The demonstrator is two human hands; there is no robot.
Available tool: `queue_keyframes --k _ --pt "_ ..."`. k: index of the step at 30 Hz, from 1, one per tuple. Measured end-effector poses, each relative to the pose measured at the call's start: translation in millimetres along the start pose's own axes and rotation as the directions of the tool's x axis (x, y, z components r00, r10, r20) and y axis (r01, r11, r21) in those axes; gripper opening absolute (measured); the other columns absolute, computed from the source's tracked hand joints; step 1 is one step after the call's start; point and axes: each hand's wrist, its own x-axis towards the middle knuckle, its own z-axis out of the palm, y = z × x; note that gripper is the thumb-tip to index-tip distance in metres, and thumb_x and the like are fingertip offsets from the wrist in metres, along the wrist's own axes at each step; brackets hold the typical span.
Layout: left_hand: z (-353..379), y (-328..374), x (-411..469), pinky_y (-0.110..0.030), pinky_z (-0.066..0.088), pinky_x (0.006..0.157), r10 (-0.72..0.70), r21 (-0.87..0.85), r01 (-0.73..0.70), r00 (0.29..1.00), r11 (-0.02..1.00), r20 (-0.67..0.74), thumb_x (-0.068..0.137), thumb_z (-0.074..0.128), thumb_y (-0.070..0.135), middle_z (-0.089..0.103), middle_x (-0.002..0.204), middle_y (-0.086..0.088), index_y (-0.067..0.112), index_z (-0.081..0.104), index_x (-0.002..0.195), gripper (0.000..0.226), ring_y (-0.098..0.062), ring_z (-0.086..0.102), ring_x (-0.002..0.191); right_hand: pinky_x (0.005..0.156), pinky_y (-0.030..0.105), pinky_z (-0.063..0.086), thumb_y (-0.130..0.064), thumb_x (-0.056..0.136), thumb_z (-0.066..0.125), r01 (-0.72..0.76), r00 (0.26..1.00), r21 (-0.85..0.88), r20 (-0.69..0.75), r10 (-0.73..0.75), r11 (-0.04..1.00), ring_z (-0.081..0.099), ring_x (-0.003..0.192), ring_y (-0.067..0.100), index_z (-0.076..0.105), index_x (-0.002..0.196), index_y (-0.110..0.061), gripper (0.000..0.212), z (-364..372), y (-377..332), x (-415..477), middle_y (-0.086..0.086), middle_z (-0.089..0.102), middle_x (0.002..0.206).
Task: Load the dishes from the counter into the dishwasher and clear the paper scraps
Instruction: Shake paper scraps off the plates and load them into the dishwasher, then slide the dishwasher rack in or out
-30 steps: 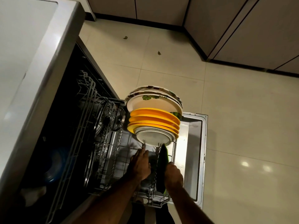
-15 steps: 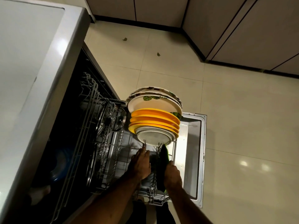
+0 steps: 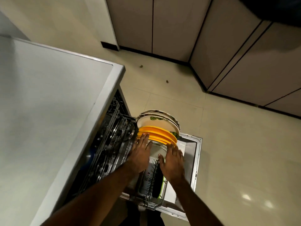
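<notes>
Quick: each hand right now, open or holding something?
Left hand: open, fingers straight, tips at the yellow plates.
Right hand: open, fingers straight, holding nothing.

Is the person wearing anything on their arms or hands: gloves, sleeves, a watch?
No. The left hand and right hand are bare, without gloves, and no ring, watch or bracelet shows. Both forearms are uncovered, with no sleeve in view.

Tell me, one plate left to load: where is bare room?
Bare: the countertop left of the rack, and the door strip right of it. Crowded: the rack's far end, packed with yellow plates and patterned plates.
</notes>
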Motion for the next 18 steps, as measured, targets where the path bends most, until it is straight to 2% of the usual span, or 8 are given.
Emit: queue_keyframes --k 5,8,11,15,18 --pt "-84 -15 -40 -0.054 0.010 0.126 -0.092 0.023 0.095 0.989 0.995 -0.120 0.098 0.049 0.043 -0.019 0.169 -0.012 0.018 0.004 0.164 0.083 -0.031 -0.015 0.156 0.127 0.047 0.012 -0.067 0.097 0.013 0.125 0.991 -0.008 -0.050 -0.125 0.992 0.020 0.156 0.031 0.028 0.160 -0.014 0.084 -87 -29 -1 0.012 0.028 0.167" --pt "-129 -21 -80 -0.053 0.005 0.127 -0.164 -0.013 0.165 0.970 0.986 -0.180 0.099 0.045 0.052 -0.017 0.169 -0.011 0.016 -0.005 0.163 0.089 -0.029 -0.016 0.156 0.127 0.050 0.012 -0.072 0.097 0.013 0.228 0.971 -0.016 -0.074 -0.228 0.974 0.017 0.157 0.031 0.025 0.161 -0.017 0.085 -130 -55 -9 0.011 0.024 0.169" --pt "-159 -30 -119 -0.051 0.004 0.127 -0.234 -0.049 0.230 0.935 0.972 -0.265 0.098 0.041 0.061 -0.016 0.170 -0.008 0.016 -0.005 0.163 0.092 -0.027 -0.015 0.156 0.126 0.049 0.013 -0.075 0.097 0.010 0.327 0.939 -0.016 -0.107 -0.327 0.945 0.016 0.157 0.029 0.025 0.161 -0.019 0.086 -167 -85 -19 0.009 0.024 0.169" --pt "-182 -48 -175 -0.051 0.005 0.127 -0.326 -0.100 0.310 0.887 0.945 -0.328 0.097 0.035 0.069 -0.019 0.169 -0.007 0.018 -0.007 0.163 0.093 -0.028 -0.016 0.156 0.129 0.047 -0.001 -0.083 0.091 0.002 0.464 0.884 0.004 -0.069 -0.462 0.886 -0.005 0.159 0.022 0.011 0.165 -0.023 0.095 -199 -130 -37 0.003 0.002 0.173" --pt "-185 -68 -228 -0.048 0.001 0.127 -0.420 -0.140 0.399 0.813 0.906 -0.403 0.096 0.030 0.073 -0.016 0.170 -0.006 0.019 -0.004 0.163 0.093 -0.028 -0.014 0.156 0.128 0.049 -0.007 -0.085 0.090 0.005 0.557 0.830 0.007 -0.030 -0.557 0.830 -0.015 0.158 0.020 0.001 0.165 -0.026 0.095 -213 -175 -57 0.001 -0.011 0.172"
